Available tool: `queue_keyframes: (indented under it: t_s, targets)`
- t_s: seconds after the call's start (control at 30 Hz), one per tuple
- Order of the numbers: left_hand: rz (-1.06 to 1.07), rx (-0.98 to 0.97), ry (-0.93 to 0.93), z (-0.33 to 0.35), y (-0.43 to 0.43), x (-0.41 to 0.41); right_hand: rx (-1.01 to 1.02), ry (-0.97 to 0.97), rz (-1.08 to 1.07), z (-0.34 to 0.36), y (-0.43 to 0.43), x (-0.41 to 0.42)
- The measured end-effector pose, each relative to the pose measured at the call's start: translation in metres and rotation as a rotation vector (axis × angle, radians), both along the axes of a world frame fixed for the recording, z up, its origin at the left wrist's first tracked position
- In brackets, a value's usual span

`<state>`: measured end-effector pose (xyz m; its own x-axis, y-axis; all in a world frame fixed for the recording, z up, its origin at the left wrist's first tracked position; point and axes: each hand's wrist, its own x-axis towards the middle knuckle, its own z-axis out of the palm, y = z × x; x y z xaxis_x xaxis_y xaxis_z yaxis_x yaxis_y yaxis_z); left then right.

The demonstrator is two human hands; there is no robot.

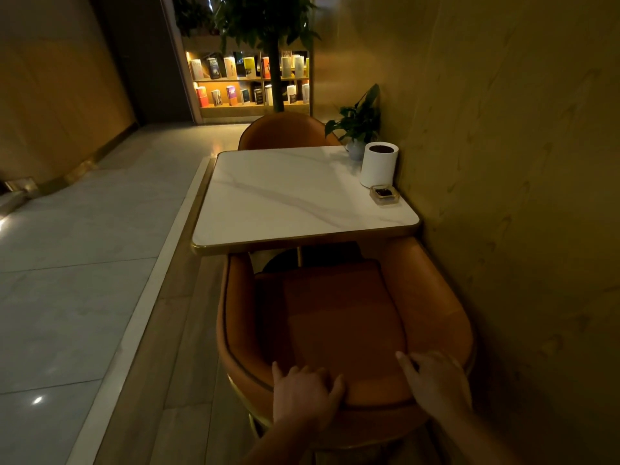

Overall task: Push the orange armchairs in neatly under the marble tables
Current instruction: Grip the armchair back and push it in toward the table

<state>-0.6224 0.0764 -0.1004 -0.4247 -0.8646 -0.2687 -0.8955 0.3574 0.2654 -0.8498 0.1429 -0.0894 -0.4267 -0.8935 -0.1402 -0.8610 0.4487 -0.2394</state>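
Right, both hands are on the back of the near armchair (pixel 342 317) now, and this is the push step on the near side of the marble worktop (pixel 285 196). The left hand (pixel 307 396) sits over the top rim of the backrest, fingers curled down onto the inner face, holding it. The right hand (pixel 436 380) lies on the rim further along, thumb stretched out towards the seat; whether its fingers hook over the edge I can't tell from here. The chair is only partly in: the front tips of its arms are just under the worktop's near gold edge, but most of the seat cushion shows out in the open. Its right arm runs just beside the wall (pixel 520 196), so there's little room on that side. By my reckoning the next move wants a straight, even shove from both hands, keeping the chair square to the worktop edge and off that wall. The far armchair (pixel 285 130) opposite looks tucked close in. On the worktop's wall side stand a white canister (pixel 379 166), a small ashtray (pixel 384 194) and a potted plant (pixel 359 122), so a gentle push is wise.
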Motion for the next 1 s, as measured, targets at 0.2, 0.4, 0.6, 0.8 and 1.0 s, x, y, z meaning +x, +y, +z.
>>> queue_keyframes:
  t_s: [0.2,0.4,0.6,0.8,1.0]
  targets:
    - [0.038,0.009,0.013,0.002,-0.014,-0.004,-0.021,0.039,-0.061,0.002,-0.013,-0.001]
    - [0.055,0.032,-0.009,0.007,-0.028,-0.005,-0.01,0.046,-0.053,-0.001,-0.031,-0.004]
    - [0.018,0.255,-0.01,0.023,-0.05,0.002,0.158,-0.092,0.006,0.002,-0.047,-0.011]
    - [-0.016,0.288,-0.033,0.04,-0.115,0.047,0.183,-0.148,-0.038,0.027,-0.094,0.033]
    - [-0.183,0.143,0.003,0.081,-0.168,0.088,0.081,-0.097,-0.061,0.065,-0.145,0.085]
